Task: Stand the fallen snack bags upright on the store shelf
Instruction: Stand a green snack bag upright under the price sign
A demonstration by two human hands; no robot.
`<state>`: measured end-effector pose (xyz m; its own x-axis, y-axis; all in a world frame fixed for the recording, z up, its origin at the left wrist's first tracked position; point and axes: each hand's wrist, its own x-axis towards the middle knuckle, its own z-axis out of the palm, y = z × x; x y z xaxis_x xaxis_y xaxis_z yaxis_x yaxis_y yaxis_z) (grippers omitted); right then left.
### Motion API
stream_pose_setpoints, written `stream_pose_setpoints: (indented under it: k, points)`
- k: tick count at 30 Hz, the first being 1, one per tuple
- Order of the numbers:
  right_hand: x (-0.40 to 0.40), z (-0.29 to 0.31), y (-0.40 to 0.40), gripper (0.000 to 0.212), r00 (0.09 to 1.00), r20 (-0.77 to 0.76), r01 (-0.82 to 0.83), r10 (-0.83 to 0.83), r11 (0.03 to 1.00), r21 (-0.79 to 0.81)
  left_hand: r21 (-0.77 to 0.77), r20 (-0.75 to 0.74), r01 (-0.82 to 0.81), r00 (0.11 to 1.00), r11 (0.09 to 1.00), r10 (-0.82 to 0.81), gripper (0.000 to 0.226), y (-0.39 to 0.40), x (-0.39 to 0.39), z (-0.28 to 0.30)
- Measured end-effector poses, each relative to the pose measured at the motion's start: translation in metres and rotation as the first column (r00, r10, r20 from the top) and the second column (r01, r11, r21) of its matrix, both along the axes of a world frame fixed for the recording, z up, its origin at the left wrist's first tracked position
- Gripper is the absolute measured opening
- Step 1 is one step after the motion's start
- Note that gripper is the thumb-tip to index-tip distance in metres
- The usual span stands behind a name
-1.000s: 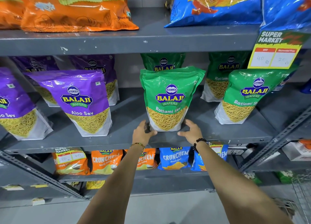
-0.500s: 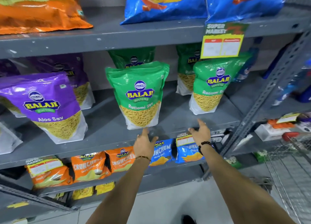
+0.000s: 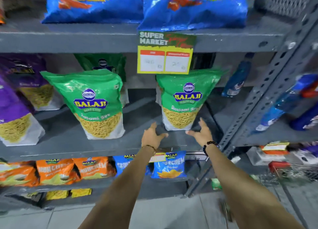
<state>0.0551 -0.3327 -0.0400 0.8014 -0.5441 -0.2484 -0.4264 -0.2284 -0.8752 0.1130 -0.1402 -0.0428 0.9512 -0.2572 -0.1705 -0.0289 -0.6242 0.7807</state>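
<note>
A green Ratlami Sev bag (image 3: 182, 99) stands upright on the grey middle shelf (image 3: 68, 147), just under a yellow price tag. My left hand (image 3: 152, 136) is open just below and left of its base, fingers spread, not touching it. My right hand (image 3: 201, 134) is open at the bag's lower right corner, close to it but holding nothing. A second green Ratlami Sev bag (image 3: 93, 104) stands upright to the left. Another green bag (image 3: 103, 63) stands behind it, partly hidden.
Purple Aloo Sev bags (image 3: 12, 118) stand at the far left. Blue chip bags (image 3: 192, 6) lie on the top shelf. Small orange and blue Crunchem packs (image 3: 169, 166) fill the lower shelf. A slotted steel upright (image 3: 268, 84) bounds the shelf on the right, with blue bottles beyond.
The view has swung right. Both hands left the first green bag and moved right to either side of the base of the green bag under the price tag.
</note>
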Motion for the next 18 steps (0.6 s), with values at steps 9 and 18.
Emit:
stream_pose_setpoints:
  k: [9,18]
  points:
    - [0.016,-0.002,-0.013,0.079,0.989,0.081,-0.126,0.125,0.992,-0.004,-0.014,-0.009,-0.014,1.000,1.000,0.014,0.070,-0.029,0.010,0.004]
    - [0.010,-0.002,-0.009,0.079,0.979,0.097,-0.184,0.182,0.983,0.013,-0.131,-0.022,-0.095,0.995,0.987,0.093,0.057,-0.012,0.000,0.010]
